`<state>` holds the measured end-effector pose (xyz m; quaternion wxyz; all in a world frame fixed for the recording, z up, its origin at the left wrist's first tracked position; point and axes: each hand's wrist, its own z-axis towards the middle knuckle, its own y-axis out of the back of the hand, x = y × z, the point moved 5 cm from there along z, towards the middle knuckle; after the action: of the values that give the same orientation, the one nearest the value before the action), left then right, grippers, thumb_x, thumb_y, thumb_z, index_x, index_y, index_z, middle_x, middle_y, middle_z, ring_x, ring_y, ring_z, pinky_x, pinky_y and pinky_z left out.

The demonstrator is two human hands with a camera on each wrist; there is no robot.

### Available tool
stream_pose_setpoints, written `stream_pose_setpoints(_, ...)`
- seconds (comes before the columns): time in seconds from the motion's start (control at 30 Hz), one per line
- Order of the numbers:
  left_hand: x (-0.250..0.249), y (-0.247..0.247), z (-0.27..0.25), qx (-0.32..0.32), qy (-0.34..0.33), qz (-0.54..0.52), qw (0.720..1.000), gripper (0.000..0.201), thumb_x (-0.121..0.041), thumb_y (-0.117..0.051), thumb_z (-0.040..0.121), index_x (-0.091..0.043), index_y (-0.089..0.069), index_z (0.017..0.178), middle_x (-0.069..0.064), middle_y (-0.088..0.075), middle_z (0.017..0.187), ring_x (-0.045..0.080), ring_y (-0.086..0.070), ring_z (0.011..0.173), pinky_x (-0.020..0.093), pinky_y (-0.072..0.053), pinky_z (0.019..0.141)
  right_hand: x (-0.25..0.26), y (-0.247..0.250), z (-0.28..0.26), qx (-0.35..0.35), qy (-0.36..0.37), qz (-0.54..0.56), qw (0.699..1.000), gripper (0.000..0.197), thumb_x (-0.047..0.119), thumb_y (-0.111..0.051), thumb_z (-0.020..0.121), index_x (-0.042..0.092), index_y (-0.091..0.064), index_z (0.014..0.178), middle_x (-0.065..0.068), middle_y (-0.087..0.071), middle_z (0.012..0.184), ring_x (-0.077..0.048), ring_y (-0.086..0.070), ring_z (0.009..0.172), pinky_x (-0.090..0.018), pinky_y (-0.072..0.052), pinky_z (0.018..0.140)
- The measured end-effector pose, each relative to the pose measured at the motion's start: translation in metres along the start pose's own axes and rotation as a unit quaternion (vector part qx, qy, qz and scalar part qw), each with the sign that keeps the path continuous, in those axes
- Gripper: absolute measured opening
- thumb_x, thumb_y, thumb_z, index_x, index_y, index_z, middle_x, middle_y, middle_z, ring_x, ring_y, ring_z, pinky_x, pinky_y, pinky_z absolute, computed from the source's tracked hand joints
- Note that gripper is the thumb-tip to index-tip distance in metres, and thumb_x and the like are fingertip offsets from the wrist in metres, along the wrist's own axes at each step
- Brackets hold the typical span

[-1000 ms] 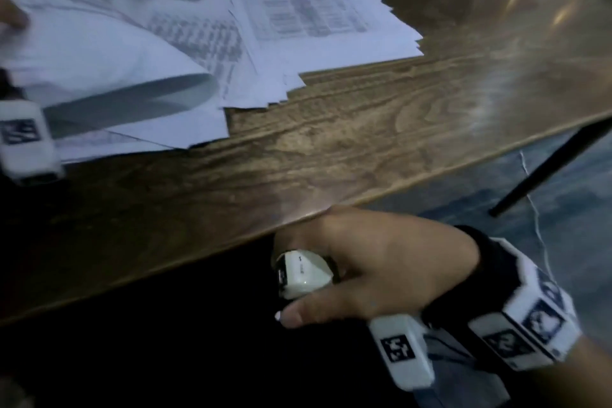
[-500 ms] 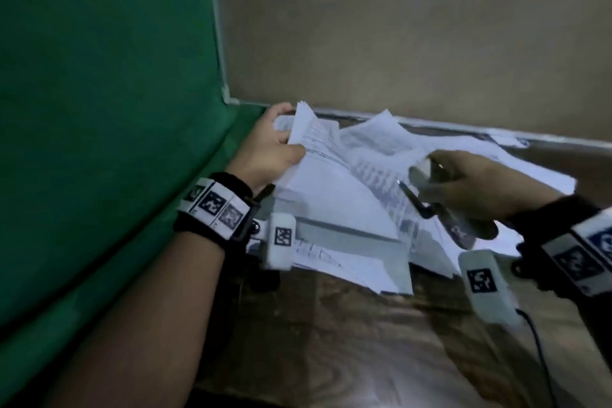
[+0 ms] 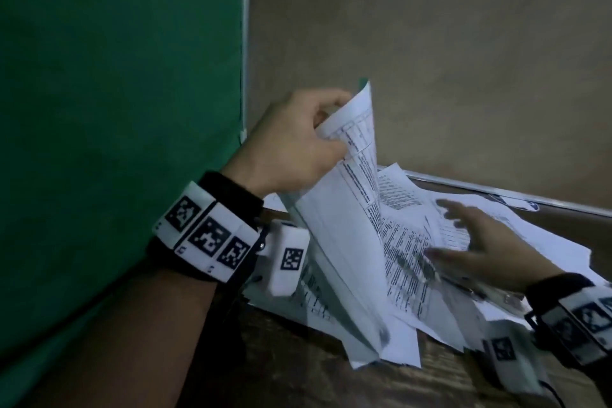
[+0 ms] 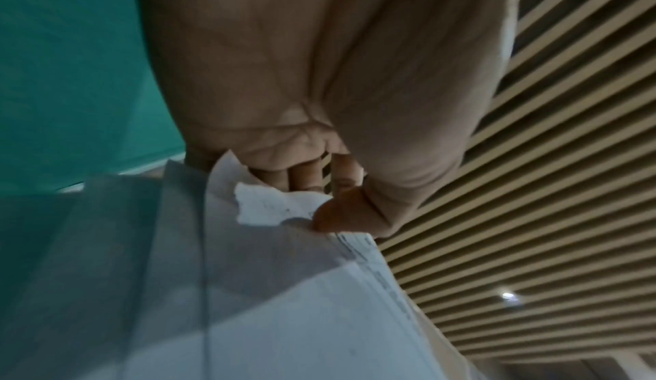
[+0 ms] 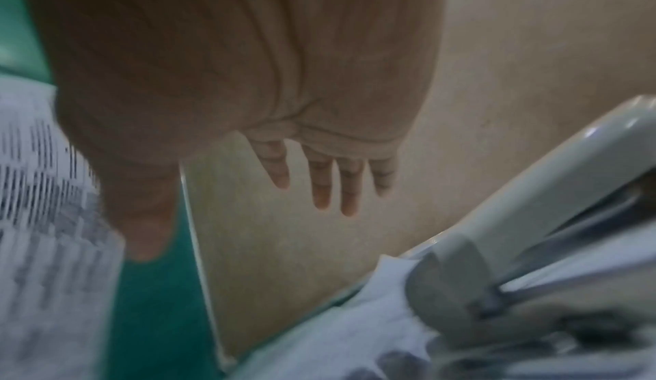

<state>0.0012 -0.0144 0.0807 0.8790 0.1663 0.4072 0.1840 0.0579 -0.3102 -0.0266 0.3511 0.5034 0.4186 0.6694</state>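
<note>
Against the green wall (image 3: 116, 76), the left hand (image 3: 291, 146) pinched the top corner of a white printed paper sheaf (image 3: 341, 242) hanging below it; held so thinly, it might spill onto the loose paper pile (image 3: 546, 242) beneath, past the spread, empty right hand (image 3: 486, 252).

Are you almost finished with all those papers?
Not nearly. Nothing looks finished: no tidy stack shows. Right now the left hand pinches a bundle of white printed sheets, lifted by a corner, while the open right hand spreads over the messy pile of loose white papers, and the grey-white stapler lies near it on the pile. Left: gathering that scattered pile on the brown wooden table.
</note>
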Motion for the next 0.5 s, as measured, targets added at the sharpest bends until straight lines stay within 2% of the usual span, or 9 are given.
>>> stream_pose_setpoints(0.03,-0.018,0.006,0.005,0.012,-0.027,0.010,1.000,0.041,-0.008,-0.066,0.080,-0.026,-0.074,0.116,-0.007,-0.080,0.100,0.010,-0.077,0.088,0.043,-0.065,0.079,0.010,0.005,-0.005,-0.041,0.029,0.132,0.990,0.102,0.066,-0.083,0.070,0.034,-0.038,0.156,0.005,-0.056,0.144,-0.013,-0.054,0.132,-0.035,-0.043,0.108)
stream_pose_setpoints(0.1,-0.056,0.015,0.012,0.040,-0.081,0.039,0.995,0.039,-0.003,-0.067,0.086,-0.020,-0.073,0.120,-0.003,-0.080,0.100,0.010,-0.078,0.087,0.041,-0.065,0.076,0.028,0.011,-0.014,-0.091,0.087,0.358,0.925,0.113,0.080,-0.084,0.056,0.038,-0.042,0.153,0.010,-0.058,0.145,-0.007,-0.056,0.134,-0.039,-0.042,0.113)
stream_pose_setpoints(0.17,-0.091,0.019,0.015,0.067,-0.140,0.072,0.985,0.034,-0.005,-0.069,0.089,-0.017,-0.072,0.121,-0.003,-0.080,0.101,0.008,-0.077,0.089,0.039,-0.065,0.076,0.045,0.013,-0.017,-0.083,0.140,0.492,0.856,0.117,0.074,-0.088,0.056,0.032,-0.042,0.155,0.004,-0.059,0.148,-0.013,-0.057,0.136,-0.043,-0.042,0.113)
stream_pose_setpoints(0.23,-0.116,0.020,0.016,0.065,-0.189,0.095,0.975,0.033,-0.012,-0.071,0.087,-0.018,-0.074,0.119,-0.007,-0.079,0.104,0.007,-0.076,0.094,0.040,-0.064,0.080,0.067,0.016,-0.021,-0.050,0.194,0.552,0.810,0.103,0.055,-0.092,0.062,0.020,-0.049,0.149,-0.006,-0.066,0.139,-0.022,-0.064,0.128,-0.043,-0.051,0.103)
stream_pose_setpoints(0.3,-0.122,0.023,0.022,0.033,-0.201,0.125,0.971,0.035,-0.015,-0.069,0.082,-0.021,-0.076,0.116,-0.010,-0.078,0.103,0.007,-0.075,0.094,0.040,-0.063,0.082,0.079,0.021,-0.023,-0.061,0.211,0.564,0.796,0.080,0.046,-0.096,0.058,0.011,-0.067,0.124,-0.014,-0.075,0.119,-0.031,-0.073,0.108,-0.042,-0.059,0.089)
stream_pose_setpoints(0.37,-0.112,0.026,0.029,-0.021,-0.184,0.173,0.967,0.034,-0.020,-0.066,0.080,-0.028,-0.077,0.111,-0.009,-0.077,0.096,0.014,-0.072,0.089,0.044,-0.061,0.084,0.082,0.027,-0.024,-0.089,0.206,0.542,0.810,0.067,0.045,-0.098,0.057,0.004,-0.076,0.104,-0.018,-0.078,0.106,-0.036,-0.076,0.098,-0.042,-0.062,0.083)
stream_pose_setpoints(0.4,-0.102,0.026,0.033,-0.046,-0.168,0.196,0.965,0.033,-0.025,-0.064,0.079,-0.031,-0.076,0.109,-0.008,-0.076,0.093,0.018,-0.070,0.088,0.048,-0.058,0.088,0.082,0.029,-0.023,-0.098,0.200,0.533,0.817,0.057,0.039,-0.097,0.060,0.002,-0.077,0.098,-0.018,-0.079,0.100,-0.036,-0.077,0.093,-0.038,-0.062,0.079)
stream_pose_setpoints(0.5,-0.056,0.023,0.045,-0.094,-0.091,0.221,0.966,0.037,-0.038,-0.063,0.079,-0.041,-0.071,0.115,-0.016,-0.069,0.089,0.017,-0.066,0.092,0.058,-0.053,0.097,0.073,0.033,-0.017,-0.122,0.177,0.518,0.828,0.038,0.013,-0.086,0.066,-0.004,-0.074,0.098,-0.012,-0.080,0.092,-0.026,-0.079,0.082,-0.028,-0.061,0.070)
